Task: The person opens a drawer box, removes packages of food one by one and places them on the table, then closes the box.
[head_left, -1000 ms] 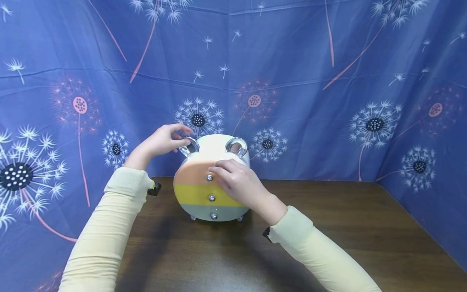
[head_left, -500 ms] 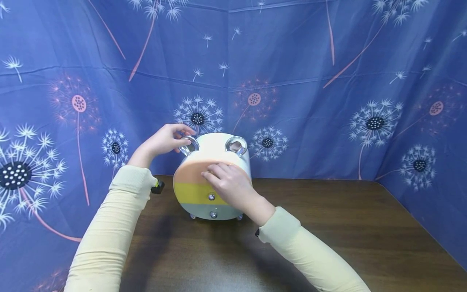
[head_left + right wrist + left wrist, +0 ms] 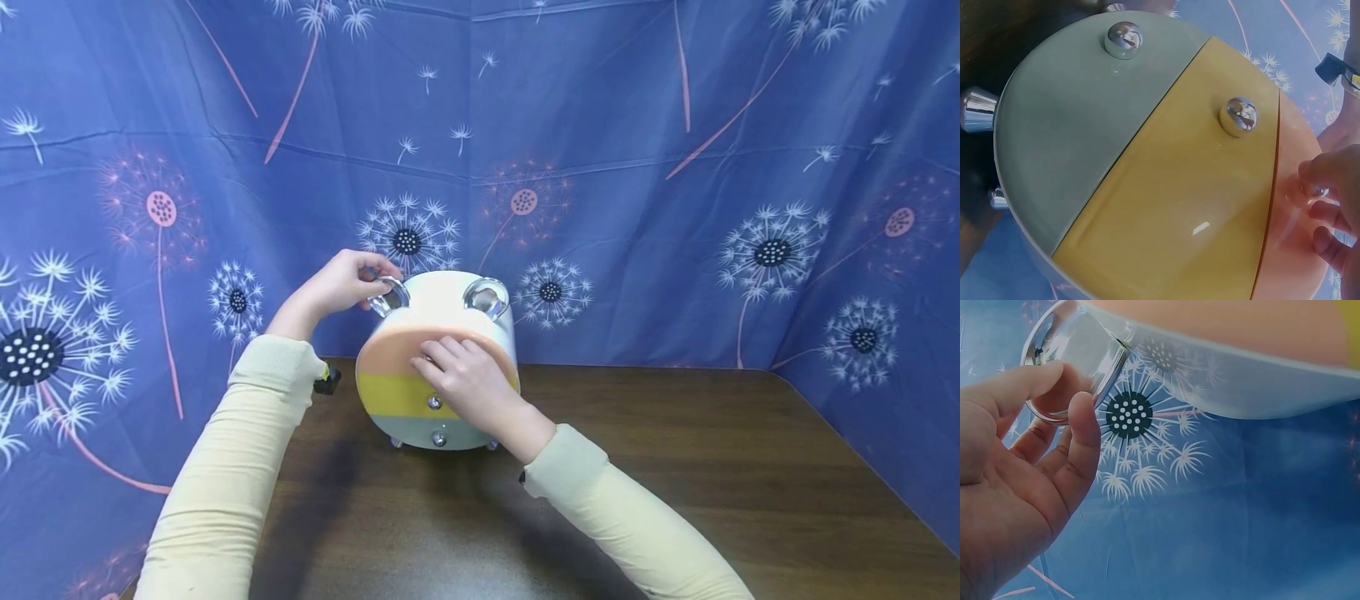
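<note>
A round white box (image 3: pixel 438 293) with three coloured drawer fronts and shiny silver ears stands on small metal feet. My left hand (image 3: pixel 337 285) grips its left silver ear (image 3: pixel 1082 344), thumb on the front face and fingers behind. On the peach top drawer (image 3: pixel 386 354), my right hand (image 3: pixel 474 382) pinches the chrome knob (image 3: pixel 1319 190), mostly hidden by the fingers. Below lie the yellow drawer (image 3: pixel 1191 175) and the grey-green drawer (image 3: pixel 1079 112), each with its own round knob. The drawer fronts look flush with one another.
The box stands near the back of a brown wooden table (image 3: pixel 675 467). Just behind it hangs a blue dandelion-print cloth (image 3: pixel 615 125), which also covers both sides. The right silver ear (image 3: pixel 486 297) is untouched.
My right hand has moved left and slightly up over the peach drawer, and its fingers have closed on the top knob. The left hand stays at the ear.
</note>
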Demonstrator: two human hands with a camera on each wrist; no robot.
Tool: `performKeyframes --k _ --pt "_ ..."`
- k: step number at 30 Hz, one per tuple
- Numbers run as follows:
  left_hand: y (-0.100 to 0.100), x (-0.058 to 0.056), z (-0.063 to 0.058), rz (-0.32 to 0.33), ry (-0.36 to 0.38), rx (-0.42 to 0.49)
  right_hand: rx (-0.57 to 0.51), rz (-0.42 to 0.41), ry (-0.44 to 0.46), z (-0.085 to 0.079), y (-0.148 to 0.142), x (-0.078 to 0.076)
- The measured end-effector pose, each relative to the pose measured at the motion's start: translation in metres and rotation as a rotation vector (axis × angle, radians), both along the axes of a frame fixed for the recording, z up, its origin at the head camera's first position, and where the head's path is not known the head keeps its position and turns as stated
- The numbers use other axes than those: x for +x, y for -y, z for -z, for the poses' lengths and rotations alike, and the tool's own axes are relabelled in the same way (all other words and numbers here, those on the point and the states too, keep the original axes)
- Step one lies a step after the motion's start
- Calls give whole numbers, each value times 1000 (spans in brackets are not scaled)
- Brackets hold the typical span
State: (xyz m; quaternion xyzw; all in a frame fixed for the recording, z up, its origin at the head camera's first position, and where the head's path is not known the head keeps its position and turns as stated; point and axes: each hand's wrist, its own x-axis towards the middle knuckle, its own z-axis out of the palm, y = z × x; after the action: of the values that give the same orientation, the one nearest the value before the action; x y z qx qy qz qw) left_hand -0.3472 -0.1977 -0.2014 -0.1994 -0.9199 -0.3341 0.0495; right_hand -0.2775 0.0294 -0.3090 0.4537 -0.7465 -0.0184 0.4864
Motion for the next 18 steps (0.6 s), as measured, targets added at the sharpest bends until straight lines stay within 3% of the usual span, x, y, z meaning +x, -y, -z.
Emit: performKeyframes --k 13,18 --pt "0 -2 1 -15 8 28 49 12 6 0 2 -1" --pt "0 -3 1 -17 14 38 67 18 -32 0 2 -3"
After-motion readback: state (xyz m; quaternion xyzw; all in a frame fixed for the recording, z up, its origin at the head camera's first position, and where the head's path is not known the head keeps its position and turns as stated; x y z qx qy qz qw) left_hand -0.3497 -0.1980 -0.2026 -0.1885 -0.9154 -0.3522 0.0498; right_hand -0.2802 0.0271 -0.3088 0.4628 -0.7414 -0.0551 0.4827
